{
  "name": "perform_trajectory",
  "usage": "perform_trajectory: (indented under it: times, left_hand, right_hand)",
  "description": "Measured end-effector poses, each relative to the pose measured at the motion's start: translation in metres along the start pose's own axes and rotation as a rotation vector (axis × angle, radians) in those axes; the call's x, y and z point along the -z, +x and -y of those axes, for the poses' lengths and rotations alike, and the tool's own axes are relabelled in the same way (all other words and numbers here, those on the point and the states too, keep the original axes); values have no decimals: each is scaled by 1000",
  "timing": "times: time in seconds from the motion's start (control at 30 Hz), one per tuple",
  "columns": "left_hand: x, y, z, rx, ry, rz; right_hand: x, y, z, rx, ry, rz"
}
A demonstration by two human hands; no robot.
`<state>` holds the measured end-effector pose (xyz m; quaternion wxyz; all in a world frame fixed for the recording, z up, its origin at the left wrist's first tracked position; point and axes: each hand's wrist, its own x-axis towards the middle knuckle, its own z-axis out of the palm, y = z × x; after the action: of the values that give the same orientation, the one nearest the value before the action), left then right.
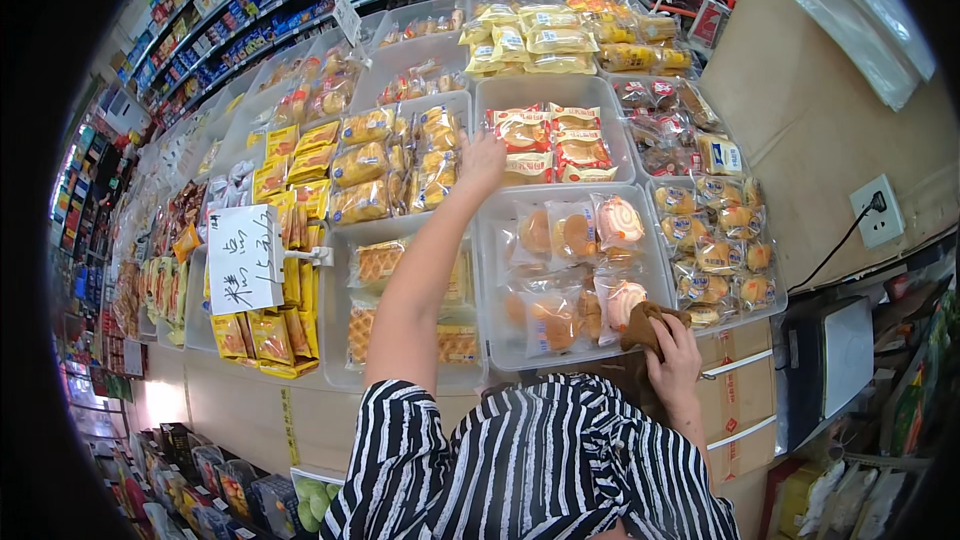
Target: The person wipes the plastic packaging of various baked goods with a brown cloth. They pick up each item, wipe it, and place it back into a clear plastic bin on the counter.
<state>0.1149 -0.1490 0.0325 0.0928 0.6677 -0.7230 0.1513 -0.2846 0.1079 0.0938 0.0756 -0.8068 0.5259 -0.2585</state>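
My left hand (484,159) reaches into the bin of red-and-white packaged breads (523,131), at its left side; its fingertips are partly hidden, so its grip is unclear. A brown cloth (646,326) is held in my right hand (675,360) at the lower right corner of a translucent plastic bin (499,360). Inside that bin lie wrapped round cakes (553,322) and pink-and-white swirl rolls (621,221). Under my left forearm are packaged waffles (379,262). Yellow-wrapped cakes (360,163) fill the bin left of my left hand.
A handwritten sign (244,259) stands clipped at the left bins. Small wrapped cakes (716,255) fill the right bin. Beyond it, a black plug sits in a wall socket (877,210). Cardboard boxes (739,397) stand below at right, and stocked shelves (300,0) run behind.
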Motion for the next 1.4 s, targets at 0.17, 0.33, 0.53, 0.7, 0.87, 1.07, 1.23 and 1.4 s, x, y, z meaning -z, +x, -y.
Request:
perform_trajectory:
  times: [0.17, 0.33, 0.53, 0.7, 0.87, 1.07, 1.23, 1.4]
  left_hand:
    - [10, 11, 6, -7, -252, 238]
    - [6, 9, 15, 201, -854, 120]
    - [55, 3, 9, 450, -1756, -218]
    - [114, -35, -16, 550, -2306, -226]
    - [144, -80, -59, 613, -2434, -144]
    - [146, -116, -101, 613, -2463, -5]
    - [149, -131, -111, 615, -2469, 73]
    - [157, -133, -109, 695, -2468, 52]
  right_hand:
    - [-2, -1, 1, -17, -15, -23]
    - [-3, 2, 3, -21, -26, -12]
    - [-2, 2, 3, -17, -23, -14]
    - [11, 6, 9, -53, 44, -49]
    - [26, 30, 14, -288, 482, -168]
    - [11, 96, 40, -609, 1439, -84]
    - [-8, 109, 46, -536, 1344, 100]
    - [-15, 114, 45, -513, 1404, 100]
